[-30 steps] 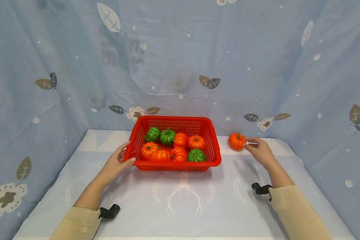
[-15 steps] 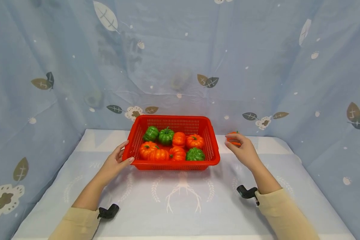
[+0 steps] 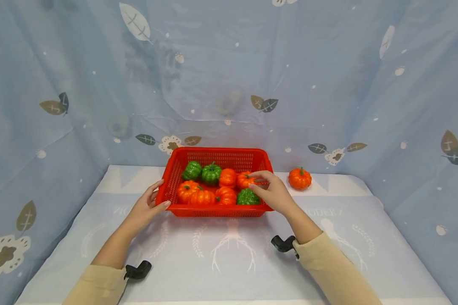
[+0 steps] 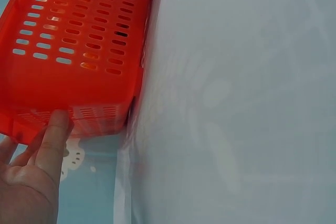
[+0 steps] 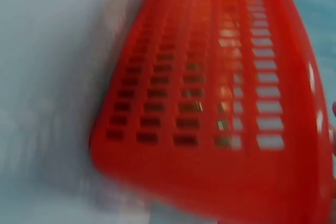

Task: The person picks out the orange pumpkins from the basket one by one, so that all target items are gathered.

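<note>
A red plastic basket stands at the back middle of the table, with several small orange and green pumpkins in it. My left hand holds its front left corner, thumb on the front and fingers along the left side; in the left wrist view a finger touches the outer wall. Over the basket's right rim reaches my right hand, fingers spread and slightly bent, empty. Its fingertips are beside an orange pumpkin and above a green pumpkin; contact cannot be made out. The right wrist view is blurred.
One orange pumpkin sits on the table to the right of the basket. A pale patterned cloth covers the table, and a blue curtain hangs close behind it.
My right hand has moved left from the orange pumpkin on the table to over the basket, leaving that pumpkin where it was. The left hand stays at the basket's corner.
</note>
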